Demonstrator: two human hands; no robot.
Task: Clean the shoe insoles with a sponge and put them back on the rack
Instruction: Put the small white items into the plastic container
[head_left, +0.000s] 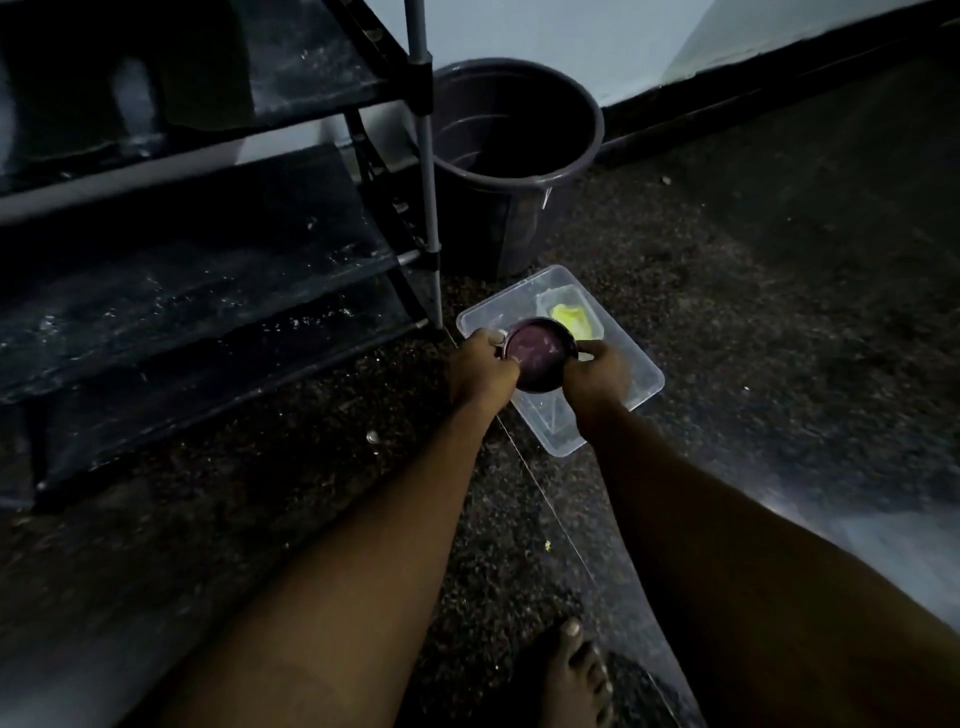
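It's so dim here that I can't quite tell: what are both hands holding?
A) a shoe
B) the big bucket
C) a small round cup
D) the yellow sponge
C: the left hand and the right hand both grip the small round cup above the clear plastic tub, while the yellow sponge lies in the tub beyond it.

Rack cut off by left and top edges. Dark shapes on its upper shelf too dim to identify. Yellow sponge partly hidden behind round purple container. Left hand and right hand grip the container, covering its sides. Foot cut by bottom edge.
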